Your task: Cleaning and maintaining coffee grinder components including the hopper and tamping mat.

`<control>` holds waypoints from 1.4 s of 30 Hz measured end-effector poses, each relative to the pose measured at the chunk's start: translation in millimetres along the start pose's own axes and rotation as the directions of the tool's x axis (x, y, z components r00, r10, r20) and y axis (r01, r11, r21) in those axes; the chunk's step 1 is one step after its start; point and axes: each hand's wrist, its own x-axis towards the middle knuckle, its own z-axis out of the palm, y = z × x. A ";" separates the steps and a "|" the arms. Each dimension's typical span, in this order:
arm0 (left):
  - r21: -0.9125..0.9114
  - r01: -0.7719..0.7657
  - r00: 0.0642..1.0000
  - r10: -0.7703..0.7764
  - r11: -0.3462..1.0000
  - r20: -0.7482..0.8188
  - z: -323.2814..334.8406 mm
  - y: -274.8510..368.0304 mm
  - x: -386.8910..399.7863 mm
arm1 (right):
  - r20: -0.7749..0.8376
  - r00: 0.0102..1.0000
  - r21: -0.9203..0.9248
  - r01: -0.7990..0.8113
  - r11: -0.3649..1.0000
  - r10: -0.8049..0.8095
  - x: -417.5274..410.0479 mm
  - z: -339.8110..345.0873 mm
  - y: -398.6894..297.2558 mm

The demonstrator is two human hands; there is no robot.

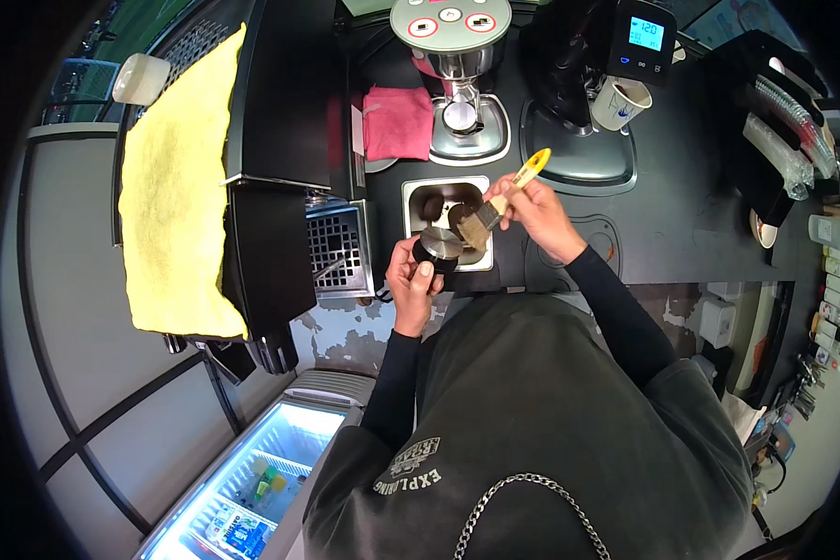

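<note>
My left hand [414, 287] grips a round black coffee tamper or distributor [441, 245], its flat metal face turned up. A brush [491, 211] with a yellow-tipped wooden handle is held in my right hand [537, 213]. Its pale bristles slant down beside the metal face; whether they touch it I cannot tell. Both tools are over a small steel knock bin [486, 260] set into the black counter. Dark pucks of spent coffee [432, 208] lie inside the bin, partly hidden by the tools.
Behind the bin stand a coffee grinder [462, 66] and a folded red cloth [397, 122]. A second grinder [644, 42] has a paper cup [621, 103] beneath its display. Left is an espresso machine [273, 245] draped with a yellow towel [175, 210]. A black tamping mat [588, 241] lies right.
</note>
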 end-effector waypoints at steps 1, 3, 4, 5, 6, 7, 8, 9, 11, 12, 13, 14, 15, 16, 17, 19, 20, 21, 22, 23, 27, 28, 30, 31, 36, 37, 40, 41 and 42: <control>-0.010 0.013 1.000 -0.013 1.000 -0.003 -1.9 -0.7 -1.7 | 0.003 1.000 0.005 -0.002 1.000 0.002 -2.1 9.0 -10.7; 0.009 0.015 1.000 -0.015 1.000 0.006 2.7 0.0 -3.6 | 0.066 0.994 0.312 0.067 0.948 -0.092 -10.9 30.8 -37.0; -0.092 0.054 0.998 -0.055 0.994 -0.010 10.1 4.9 -3.4 | 0.138 0.986 0.258 0.057 0.964 -0.095 -12.8 39.6 -44.9; -0.192 0.091 0.995 -0.097 0.977 -0.022 15.5 7.1 -3.8 | 0.191 0.973 0.260 0.080 0.962 -0.133 -14.4 42.4 -35.3; -0.269 0.119 0.990 -0.134 0.956 -0.040 16.6 9.2 -5.4 | 0.179 0.976 0.232 0.084 0.969 -0.127 -18.0 41.8 -33.6; -0.267 0.116 0.991 -0.130 0.957 -0.038 16.1 7.5 -6.7 | 0.164 0.979 0.198 0.087 0.976 -0.121 -20.5 34.3 -31.5; -0.378 0.187 0.975 -0.217 0.907 -0.039 14.5 5.3 -8.6 | 0.078 0.975 0.100 0.199 0.975 -0.207 -19.2 26.4 -26.1; -0.485 0.250 0.952 -0.305 0.838 -0.036 15.8 5.3 -11.8 | 0.054 0.975 0.004 0.218 0.976 -0.218 -19.7 20.9 -31.3; -0.511 0.266 0.941 -0.334 0.817 -0.044 21.5 5.1 -12.5 | 0.012 0.967 -0.040 0.256 0.966 -0.256 -22.9 21.0 -39.0; -0.517 0.281 0.925 -0.372 0.808 -0.078 25.8 5.7 -11.7 | 0.056 0.944 -0.029 0.328 0.944 -0.326 -28.9 36.4 -51.3; -0.523 0.296 0.906 -0.409 0.799 -0.112 30.0 8.7 -12.3 | 0.098 0.914 -0.014 0.396 0.918 -0.393 -35.4 54.3 -62.1; -0.548 0.308 0.886 -0.444 0.778 -0.132 33.4 13.9 -12.8 | 0.239 0.847 -0.074 0.504 0.861 -0.475 -36.8 62.1 -66.1; -0.548 0.306 0.888 -0.441 0.779 -0.131 36.5 18.3 -11.2 | 0.318 0.802 -0.260 0.587 0.767 -0.506 -37.3 63.0 -65.2; -0.589 0.303 0.878 -0.459 0.749 -0.133 38.9 22.0 -10.3 | 0.275 0.826 -0.318 0.561 0.764 -0.492 -41.1 60.7 -63.6; -0.629 0.298 0.868 -0.478 0.718 -0.133 40.1 24.4 -9.7 | 0.230 0.847 -0.373 0.532 0.760 -0.480 -44.7 54.2 -60.9; -0.639 0.302 0.885 -0.458 0.707 -0.088 34.3 22.5 -10.9 | 0.123 0.883 -0.461 0.456 0.761 -0.454 -44.0 26.7 -42.1; -0.640 0.297 0.892 -0.446 0.709 -0.080 32.7 22.0 -11.1 | 0.009 0.940 -0.217 0.334 0.917 -0.341 -43.9 19.8 -33.3; -0.641 0.294 0.897 -0.436 0.709 -0.072 31.6 20.9 -11.6 | 0.008 0.940 -0.221 0.335 0.916 -0.341 -40.5 18.5 -34.1; -0.595 0.292 0.905 -0.418 0.748 -0.082 30.4 20.1 -13.2 | -0.038 0.959 -0.109 0.277 0.955 -0.282 -34.1 18.3 -35.6; -0.595 0.296 0.904 -0.420 0.747 -0.078 29.6 19.2 -15.3 | -0.076 0.973 0.008 0.219 0.976 -0.218 -26.4 18.6 -37.4; -0.470 0.268 0.953 -0.302 0.841 0.003 32.1 17.7 -17.9 | 0.103 0.988 0.385 0.064 0.921 -0.111 -4.5 21.2 -26.5; -0.490 0.282 0.941 -0.338 0.825 -0.026 35.0 21.1 -16.3 | 0.120 0.989 0.404 0.035 0.914 -0.091 -8.1 15.4 -31.8; -0.492 0.294 0.924 -0.376 0.820 -0.073 35.6 22.3 -13.2 | 0.118 0.990 0.370 0.027 0.929 -0.076 -14.4 8.6 -47.1; -0.492 0.293 0.925 -0.374 0.820 -0.072 34.2 21.4 -13.3 | 0.120 0.990 0.368 0.028 0.929 -0.077 -13.3 13.7 -53.4; -0.221 0.223 0.974 -0.228 0.949 0.005 42.6 27.5 -18.0 | 0.261 0.965 0.031 0.019 0.999 -0.026 13.1 38.6 -71.1; -0.199 0.197 0.980 -0.200 0.960 0.008 43.8 28.3 -17.3 | 0.289 0.957 -0.029 -0.014 0.999 0.022 17.1 37.2 -69.7; -0.139 0.178 0.984 -0.178 0.974 0.013 37.1 18.7 -19.6 | 0.240 0.966 -0.141 -0.064 0.988 0.097 23.8 20.7 -62.9; -0.099 0.170 0.985 -0.170 0.981 0.005 36.9 16.5 -20.4 | 0.250 0.963 -0.152 -0.067 0.986 0.104 23.8 15.4 -61.5; -0.138 0.165 0.986 -0.166 0.977 0.005 34.7 16.8 -21.2 | 0.179 0.983 -0.162 -0.020 0.987 0.049 21.2 15.2 -60.1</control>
